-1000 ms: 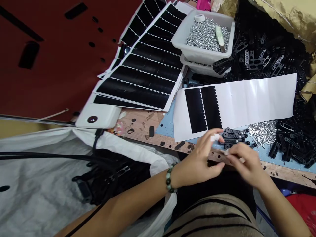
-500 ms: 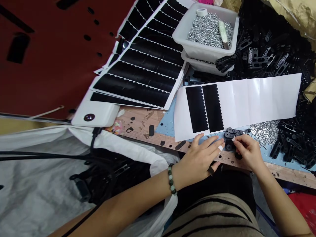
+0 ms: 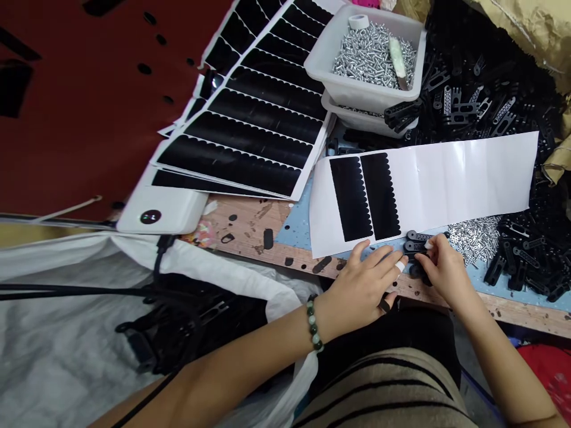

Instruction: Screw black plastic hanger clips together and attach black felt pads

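Note:
Several black plastic link pieces (image 3: 417,236) lie side by side at the table's front edge, below the white sheet. My right hand (image 3: 446,270) is closed in a pinch over them, its thumb and forefinger on one black piece; a white wrap shows on a fingertip. From the other side my left hand (image 3: 363,279) reaches in with fingers stretched out, their tips beside the same pieces. White tape (image 3: 400,266) wraps one of its fingers, and a small black patch (image 3: 384,305) sits at its thumb. The white backing sheet (image 3: 464,178) carries two black scalloped strips (image 3: 380,196).
Stacked sheets of black strips (image 3: 250,131) lie at the left, partly over a white box (image 3: 165,208). A white tub (image 3: 361,83) of screws stands behind. Loose screws (image 3: 475,238) and a heap of black parts (image 3: 464,107) are at the right.
My right hand has shifted slightly, and its thumb and forefinger now press lower on the black pieces. The left hand keeps its place. The whole view has moved a little.

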Available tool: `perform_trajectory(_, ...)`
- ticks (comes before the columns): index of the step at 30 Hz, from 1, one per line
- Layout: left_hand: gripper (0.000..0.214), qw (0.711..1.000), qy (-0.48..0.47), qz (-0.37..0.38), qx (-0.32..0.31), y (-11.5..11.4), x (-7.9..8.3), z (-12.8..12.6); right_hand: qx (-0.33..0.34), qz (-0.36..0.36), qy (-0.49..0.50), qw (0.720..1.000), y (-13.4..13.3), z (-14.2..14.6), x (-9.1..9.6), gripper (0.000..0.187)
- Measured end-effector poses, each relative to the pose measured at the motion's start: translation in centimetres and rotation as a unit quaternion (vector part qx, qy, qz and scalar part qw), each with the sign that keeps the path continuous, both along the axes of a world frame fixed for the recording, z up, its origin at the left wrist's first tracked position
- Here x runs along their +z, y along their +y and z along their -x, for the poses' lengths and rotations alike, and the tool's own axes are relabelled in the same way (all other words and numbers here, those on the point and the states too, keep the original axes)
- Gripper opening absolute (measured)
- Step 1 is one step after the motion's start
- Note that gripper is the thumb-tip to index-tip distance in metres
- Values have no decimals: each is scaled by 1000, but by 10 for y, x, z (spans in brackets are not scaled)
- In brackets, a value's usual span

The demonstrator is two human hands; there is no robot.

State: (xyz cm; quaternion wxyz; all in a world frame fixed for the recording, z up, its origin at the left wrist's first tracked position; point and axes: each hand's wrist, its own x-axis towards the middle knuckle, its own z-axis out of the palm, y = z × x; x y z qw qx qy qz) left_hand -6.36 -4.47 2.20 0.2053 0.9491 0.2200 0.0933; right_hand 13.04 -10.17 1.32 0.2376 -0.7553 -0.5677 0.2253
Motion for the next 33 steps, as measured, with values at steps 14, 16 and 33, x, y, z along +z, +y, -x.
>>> perform_trajectory(14, 41, 999, -18, 28, 21, -2, 6, -3, 120, -127, -36, 984, -13, -16, 9, 13)
perform_trajectory(16, 45, 996, -31, 67, 40, 0, 9, -4, 128, -155, -21, 979, -15, -10, 17, 18)
perform_trajectory(33, 88, 925, -156, 346, -37, 7, 26, -5, 212, -98, 133, 963, -23, 16, 51, 3)
